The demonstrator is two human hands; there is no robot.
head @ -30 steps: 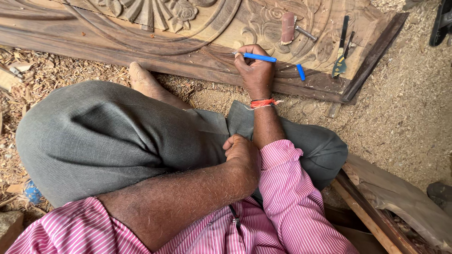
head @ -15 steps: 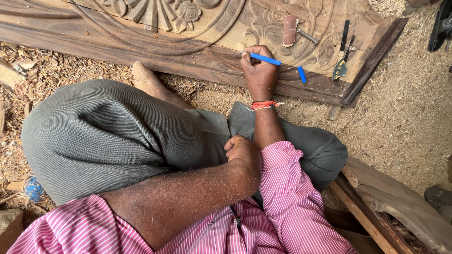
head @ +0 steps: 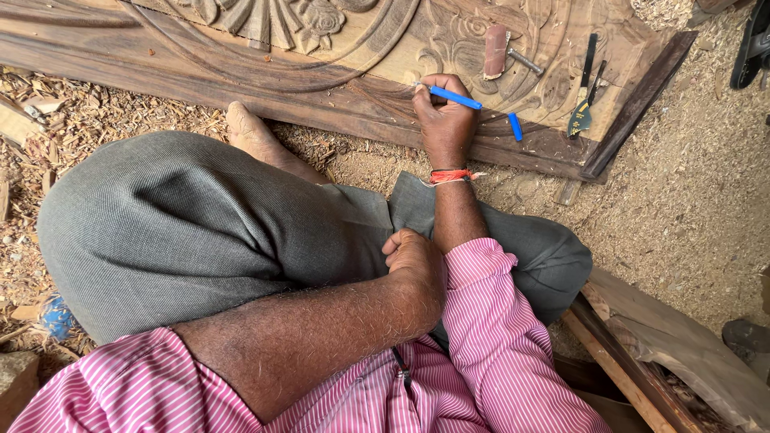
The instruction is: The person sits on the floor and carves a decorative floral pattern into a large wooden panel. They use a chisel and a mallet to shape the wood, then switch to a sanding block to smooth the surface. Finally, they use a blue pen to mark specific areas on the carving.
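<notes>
My right hand [head: 446,120] holds a blue pen [head: 454,97] with its tip on the carved wooden panel [head: 337,56] lying on the ground ahead. A red thread band circles that wrist. My left hand [head: 413,261] is curled into a loose fist and rests against my grey-trousered thigh, holding nothing that I can see. The pen's blue cap [head: 515,127] lies on the panel just right of my right hand. I sit cross-legged, one bare foot [head: 253,136] touching the panel's near edge.
A wooden mallet [head: 497,50] and two chisels [head: 584,88] lie on the panel's right end. Wood shavings cover the ground at left; sawdust lies at right. Planks [head: 642,361] lie at lower right, a sandal [head: 750,48] at the top right corner.
My right hand stays on the panel with the pen, shifting only slightly. The left hand has not moved. The view has shifted a little.
</notes>
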